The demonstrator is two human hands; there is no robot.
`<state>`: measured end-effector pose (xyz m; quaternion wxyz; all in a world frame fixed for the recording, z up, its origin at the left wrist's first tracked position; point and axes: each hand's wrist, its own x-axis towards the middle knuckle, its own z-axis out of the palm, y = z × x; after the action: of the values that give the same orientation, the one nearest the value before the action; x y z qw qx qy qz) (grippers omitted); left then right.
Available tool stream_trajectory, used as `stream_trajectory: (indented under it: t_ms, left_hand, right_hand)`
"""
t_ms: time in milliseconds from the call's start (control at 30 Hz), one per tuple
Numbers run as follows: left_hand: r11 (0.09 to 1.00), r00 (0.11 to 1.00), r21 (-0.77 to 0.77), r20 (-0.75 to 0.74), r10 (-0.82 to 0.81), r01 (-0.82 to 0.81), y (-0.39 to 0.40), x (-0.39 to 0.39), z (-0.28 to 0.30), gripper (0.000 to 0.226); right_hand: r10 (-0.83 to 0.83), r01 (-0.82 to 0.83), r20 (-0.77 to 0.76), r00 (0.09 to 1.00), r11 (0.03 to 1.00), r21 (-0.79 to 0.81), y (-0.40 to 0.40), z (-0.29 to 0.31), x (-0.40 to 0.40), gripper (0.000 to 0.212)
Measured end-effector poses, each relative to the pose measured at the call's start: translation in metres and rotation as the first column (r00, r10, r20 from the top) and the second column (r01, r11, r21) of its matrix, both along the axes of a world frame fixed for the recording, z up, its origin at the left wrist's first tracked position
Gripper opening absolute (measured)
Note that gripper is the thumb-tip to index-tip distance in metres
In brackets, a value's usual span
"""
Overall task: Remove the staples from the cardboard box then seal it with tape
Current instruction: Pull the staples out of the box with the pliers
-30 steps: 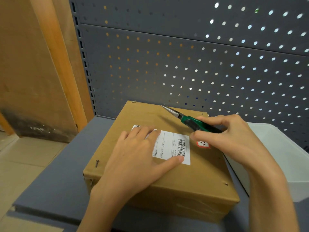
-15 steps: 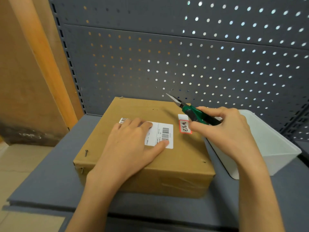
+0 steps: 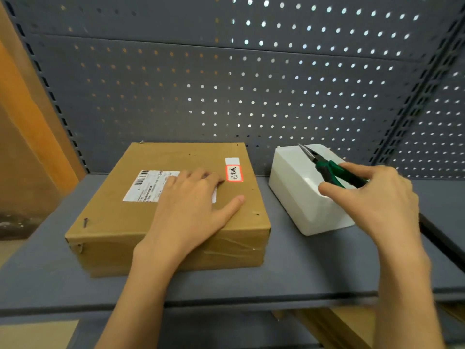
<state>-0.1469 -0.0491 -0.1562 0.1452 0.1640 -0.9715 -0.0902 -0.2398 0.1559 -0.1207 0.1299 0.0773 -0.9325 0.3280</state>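
Two hands busy: left hand [image 3: 193,205] lies flat on the cardboard box [image 3: 173,210], fingers straight and spread over the shipping label [image 3: 156,186], likely pinning the box so it won't slide on the grey shelf [image 3: 289,268]. Right hand [image 3: 377,197] curls thumb and fingers round the green handles of the needle-nose pliers [image 3: 324,163], tips over the white bin [image 3: 302,195], probably to drop a pulled staple. One staple [image 3: 85,222] shows at the box's near-left corner.

1. We see a brown cardboard box [image 3: 171,210] with a white barcode label [image 3: 148,185] and a red-bordered white sticker [image 3: 234,173].
2. We see green-handled pliers [image 3: 329,168] over a white bin [image 3: 299,195].
3. We see a grey shelf [image 3: 289,268] and a grey pegboard [image 3: 176,84] dotted with holes.
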Motion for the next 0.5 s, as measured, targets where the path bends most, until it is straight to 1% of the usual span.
stream_trajectory:
  t_ms: [167,267,400,500]
  left_hand:
    - [1.0,1.0,0.009,-0.025,0.016,-0.015,0.004,-0.003,-0.003,0.074]
    - [1.0,0.999,0.02,-0.04,0.021,-0.02,0.004,-0.003,-0.005,0.075]
    - [1.0,0.997,0.015,-0.07,0.027,-0.026,0.003,-0.003,-0.006,0.083]
    - [1.0,0.998,0.019,-0.066,0.025,-0.024,0.004,-0.003,-0.006,0.08]
  right_hand:
    - [-0.058,0.055,0.019,0.998,0.991,0.122,0.011,-0.005,0.003,0.053]
    - [-0.058,0.055,0.013,0.998,0.988,0.146,0.012,-0.006,0.004,0.056]
    - [-0.046,0.044,0.013,0.999,0.984,0.17,0.016,-0.007,0.006,0.056]
    - [-0.042,0.041,0.003,0.999,0.981,0.189,0.017,-0.009,0.007,0.057]
